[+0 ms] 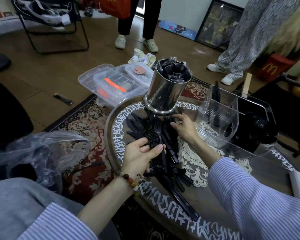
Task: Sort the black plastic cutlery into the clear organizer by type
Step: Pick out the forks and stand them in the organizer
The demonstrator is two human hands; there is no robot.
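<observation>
My left hand (140, 155) grips a nested stack of black plastic forks (154, 134), thumb over the handles, tines pointing away from me. Under and around the stack lies a loose pile of black cutlery (175, 179) on the round table. My right hand (184, 126) reaches into the far side of the pile with fingers spread on the pieces; whether it pinches one is hidden. The clear organizer (220, 122) stands just right of that hand, with a few black pieces upright in its back compartment.
A steel canister (168, 87) stuffed with black wrappers stands behind the pile. The round table (163, 203) has white lettering round its rim. Clear plastic boxes (114, 82) and paper cups lie on the floor beyond. People stand further back. A plastic bag (42, 153) sits left.
</observation>
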